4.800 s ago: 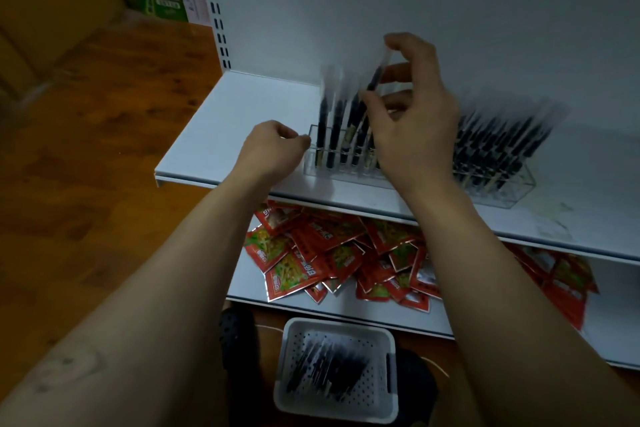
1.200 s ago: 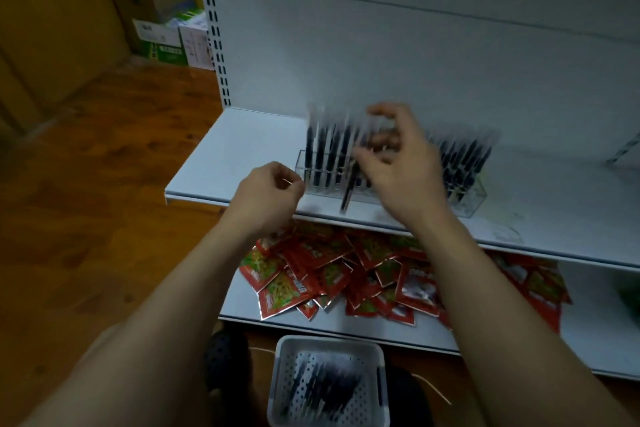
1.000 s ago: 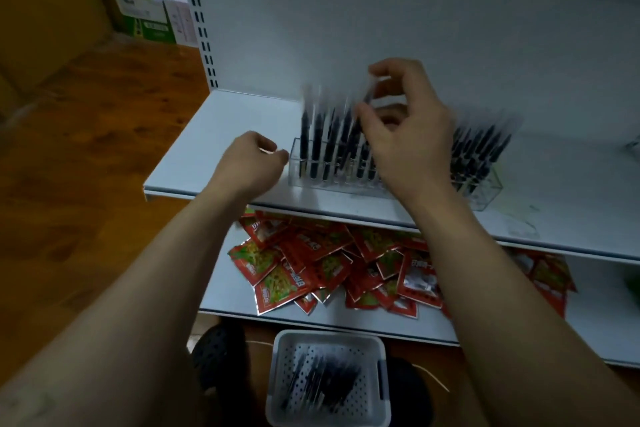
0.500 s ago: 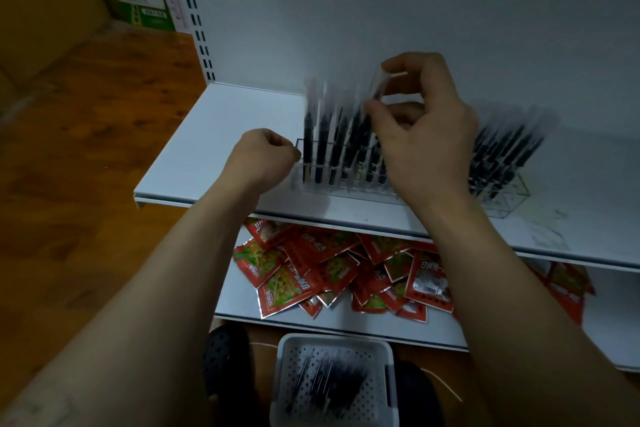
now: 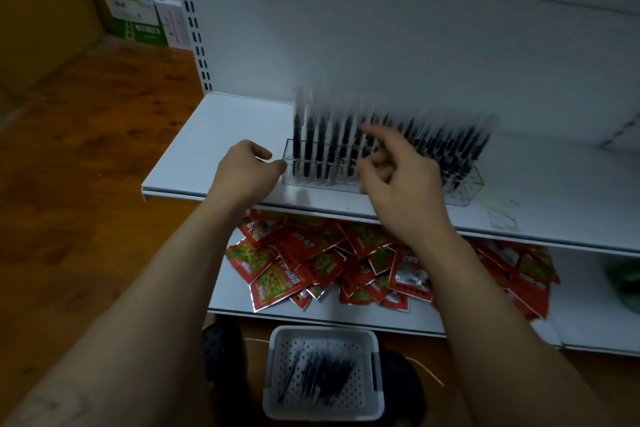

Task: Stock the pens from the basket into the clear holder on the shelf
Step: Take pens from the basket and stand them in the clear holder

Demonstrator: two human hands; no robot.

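Covering blurred pens (image 5: 313, 146), right hand (image 5: 401, 180) loose, empty, left hand (image 5: 244, 172) curled, contents unseen.

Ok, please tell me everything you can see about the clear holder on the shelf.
The clear holder is a long, low box, apparently of transparent plastic, standing flat on the white shelf. It is packed with dark pens standing upright in rows, their tops blurred. The left hand has its thumb at the holder's left end, seemingly touching it. The right hand hovers before the middle and hides part of it.
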